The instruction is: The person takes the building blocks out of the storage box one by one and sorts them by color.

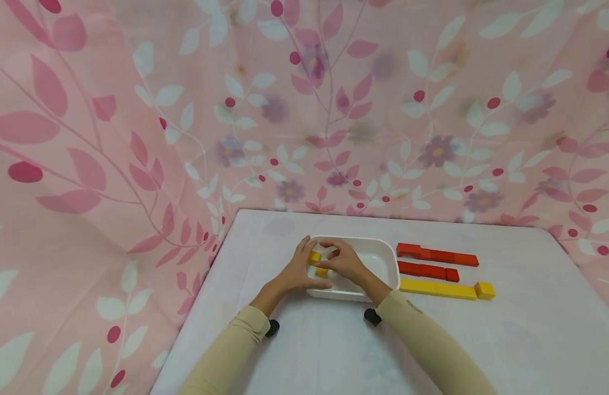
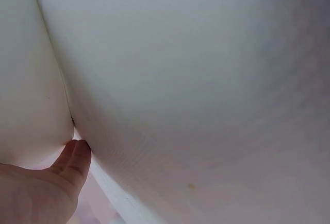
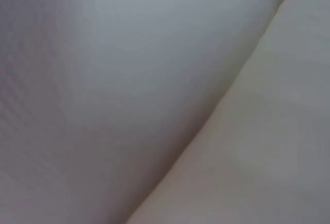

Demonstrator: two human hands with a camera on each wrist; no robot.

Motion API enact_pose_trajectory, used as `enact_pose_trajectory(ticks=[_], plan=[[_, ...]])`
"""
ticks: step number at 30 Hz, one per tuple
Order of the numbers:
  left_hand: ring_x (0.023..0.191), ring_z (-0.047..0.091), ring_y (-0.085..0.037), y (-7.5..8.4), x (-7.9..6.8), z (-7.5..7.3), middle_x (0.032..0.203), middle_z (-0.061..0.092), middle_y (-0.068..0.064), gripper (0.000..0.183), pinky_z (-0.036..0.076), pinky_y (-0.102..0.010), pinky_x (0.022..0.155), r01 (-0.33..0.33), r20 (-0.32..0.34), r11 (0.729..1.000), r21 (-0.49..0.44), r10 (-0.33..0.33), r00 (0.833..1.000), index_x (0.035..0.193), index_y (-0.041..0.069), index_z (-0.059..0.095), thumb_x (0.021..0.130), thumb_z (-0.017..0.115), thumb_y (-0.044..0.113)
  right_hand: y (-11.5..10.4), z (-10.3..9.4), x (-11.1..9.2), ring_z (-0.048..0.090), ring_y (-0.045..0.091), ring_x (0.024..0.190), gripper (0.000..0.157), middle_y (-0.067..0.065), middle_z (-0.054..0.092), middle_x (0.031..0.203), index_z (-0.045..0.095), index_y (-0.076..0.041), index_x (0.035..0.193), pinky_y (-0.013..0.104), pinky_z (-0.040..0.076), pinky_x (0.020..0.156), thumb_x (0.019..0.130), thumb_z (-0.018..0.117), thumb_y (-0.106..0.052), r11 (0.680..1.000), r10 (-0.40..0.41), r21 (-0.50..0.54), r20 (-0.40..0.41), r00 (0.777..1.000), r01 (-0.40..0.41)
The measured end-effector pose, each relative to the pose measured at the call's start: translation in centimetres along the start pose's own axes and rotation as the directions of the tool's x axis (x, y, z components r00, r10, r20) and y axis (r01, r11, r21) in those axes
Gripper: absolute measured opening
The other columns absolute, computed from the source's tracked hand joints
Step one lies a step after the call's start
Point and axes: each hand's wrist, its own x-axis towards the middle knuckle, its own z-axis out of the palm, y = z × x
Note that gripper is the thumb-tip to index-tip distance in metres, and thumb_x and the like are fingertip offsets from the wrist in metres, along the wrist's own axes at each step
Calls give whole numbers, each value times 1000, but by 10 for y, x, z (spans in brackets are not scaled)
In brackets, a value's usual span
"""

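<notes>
A white tray with rounded corners stands on the table in the head view. My left hand spans its left end, thumb along the near rim and fingers stretched toward the far rim. In the left wrist view, fingertips show against a pale, smooth edge. Two yellow blocks lie at the tray's left end: an upper one beside the left fingers, a lower one just under the right thumb. My right hand reaches over the tray, index finger and thumb bent and apart near these blocks.
Right of the tray lie two rows of red blocks, a far one and a middle one. A yellow row ends in a cube. Flowered pink cloth hangs behind the table. The right sleeve fills much of the right wrist view.
</notes>
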Motion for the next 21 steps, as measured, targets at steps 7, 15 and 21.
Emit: enact_pose_trajectory(ticks=[7,15,21], plan=[[151,18,-35,1,1,0,168,-3,-8,120,33,-60,115,-9,-10,1000,8,9,1000,159,27,15,67,83,62,2,2,8,62,28,102,54,16,64,128,63,-7,129,38,55,91,80,83,-16,994,-47,-94,14,999,48],[151,18,-38,-1,1,0,167,-5,-11,121,35,-60,113,-22,-2,1000,-3,22,1000,160,24,14,68,81,65,6,12,19,63,22,93,50,11,69,115,68,-8,122,27,55,81,77,86,-17,985,-93,-146,30,995,97],[151,18,-39,1,-1,-1,167,-6,-10,121,35,-61,113,-29,7,1000,4,29,1000,160,22,14,68,79,68,7,15,19,58,18,91,41,4,71,112,71,-13,116,25,51,78,78,85,-19,965,-112,-233,64,992,124]])
